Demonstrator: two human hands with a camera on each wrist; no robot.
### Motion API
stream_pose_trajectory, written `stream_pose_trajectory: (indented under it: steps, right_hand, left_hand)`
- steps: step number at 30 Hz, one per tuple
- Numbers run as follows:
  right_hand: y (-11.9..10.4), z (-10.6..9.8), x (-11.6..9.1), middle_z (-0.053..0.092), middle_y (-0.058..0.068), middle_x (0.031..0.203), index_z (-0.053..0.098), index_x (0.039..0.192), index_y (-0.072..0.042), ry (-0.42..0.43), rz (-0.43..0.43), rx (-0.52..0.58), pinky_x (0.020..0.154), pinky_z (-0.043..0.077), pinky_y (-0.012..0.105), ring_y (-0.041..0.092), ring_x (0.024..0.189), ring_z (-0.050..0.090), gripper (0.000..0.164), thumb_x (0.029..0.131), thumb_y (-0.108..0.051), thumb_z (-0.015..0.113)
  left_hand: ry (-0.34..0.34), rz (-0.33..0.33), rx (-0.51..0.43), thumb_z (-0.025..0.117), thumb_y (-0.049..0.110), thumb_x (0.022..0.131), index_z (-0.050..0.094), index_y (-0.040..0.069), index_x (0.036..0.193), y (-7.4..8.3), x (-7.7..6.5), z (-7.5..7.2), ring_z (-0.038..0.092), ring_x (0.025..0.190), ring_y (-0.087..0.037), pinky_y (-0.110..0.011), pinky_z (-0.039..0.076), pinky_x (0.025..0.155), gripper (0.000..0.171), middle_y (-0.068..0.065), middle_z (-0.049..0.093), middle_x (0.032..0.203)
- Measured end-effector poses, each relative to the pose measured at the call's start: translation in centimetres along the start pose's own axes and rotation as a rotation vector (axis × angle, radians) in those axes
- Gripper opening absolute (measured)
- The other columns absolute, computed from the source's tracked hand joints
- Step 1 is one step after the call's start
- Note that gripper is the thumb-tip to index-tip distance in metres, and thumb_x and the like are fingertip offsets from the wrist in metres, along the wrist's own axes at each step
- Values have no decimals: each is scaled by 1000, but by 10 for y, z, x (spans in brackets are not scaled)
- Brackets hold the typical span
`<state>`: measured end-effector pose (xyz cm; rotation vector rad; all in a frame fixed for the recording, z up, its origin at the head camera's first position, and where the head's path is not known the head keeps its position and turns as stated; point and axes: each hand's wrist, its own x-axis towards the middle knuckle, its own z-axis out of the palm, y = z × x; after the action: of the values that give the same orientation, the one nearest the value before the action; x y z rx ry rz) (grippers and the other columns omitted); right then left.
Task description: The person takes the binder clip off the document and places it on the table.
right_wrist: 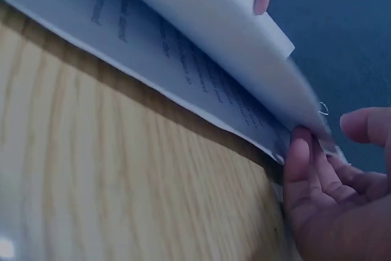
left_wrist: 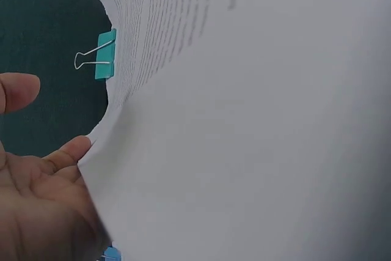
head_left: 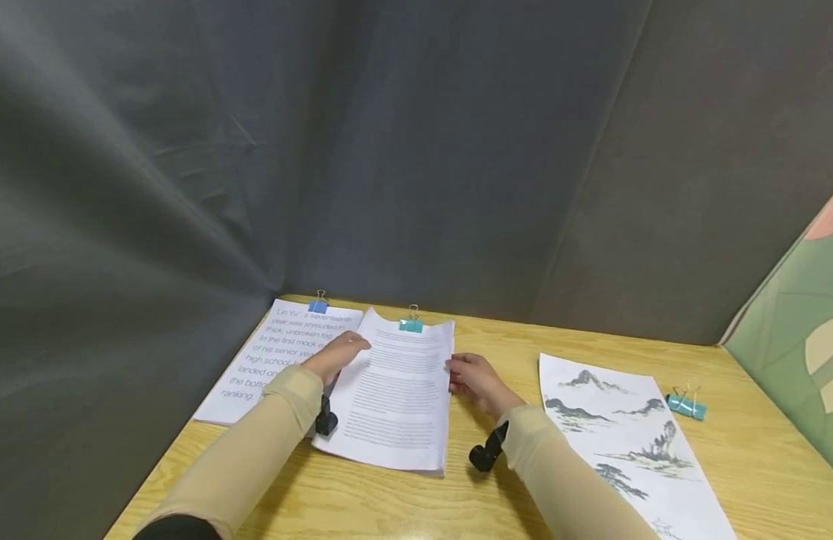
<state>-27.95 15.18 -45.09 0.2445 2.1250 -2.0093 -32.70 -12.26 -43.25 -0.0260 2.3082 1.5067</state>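
Note:
A printed paper stack (head_left: 396,405), with a teal binder clip (head_left: 411,325) on its far edge, lies between the two hands. At its left edge is my left hand (head_left: 338,355). In the left wrist view that hand's fingers (left_wrist: 72,153) touch the lifted paper edge, while the thumb stands apart from it. My right hand (head_left: 477,380) is at the stack's right edge. Seen from the right wrist, its fingers (right_wrist: 299,157) lie against the parted sheets near the corner, with the thumb away from the paper.
Left of the stack lies a large-print sheet (head_left: 244,382) with a blue binder clip (head_left: 318,306), partly under the left arm. On the right are a landscape ink painting (head_left: 619,420) and a loose teal binder clip (head_left: 687,405). A dark curtain (head_left: 443,150) hangs behind the wooden table (head_left: 383,502).

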Motion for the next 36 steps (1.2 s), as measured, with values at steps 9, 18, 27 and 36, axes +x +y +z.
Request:
stream_pose_trajectory:
  steps: [9,18,27,36]
  right_hand:
    - [4,-15,1,66,15,103,50,138,13,66,-30,-28,66,50,26,15,77,60,38,106,-7,48]
    - [4,-37,-9,67,19,111,55,135,11,98,-21,-130,70,51,30,22,84,63,36,106,-10,50]
    - [1,-53,-17,67,16,104,56,130,13,102,-32,-130,68,50,28,17,79,61,33,105,-6,50]
    - [3,-70,-26,65,18,108,57,129,12,125,-13,-160,69,50,29,19,82,61,33,104,-8,49]
  left_hand:
    - [-110,0,-68,48,23,104,11,3,164,8,-2,11,27,147,-50,-67,25,115,73,-29,13,167]
    - [-140,-17,-119,48,20,105,10,-3,163,11,3,19,29,148,-46,-61,31,115,73,-32,19,164]
    - [-124,-17,-123,47,17,107,32,-6,154,16,18,33,54,125,-39,-47,50,98,55,-29,47,142]
    - [-97,10,-83,46,19,108,35,-5,154,27,22,50,49,131,-37,-45,48,102,53,-25,42,151]
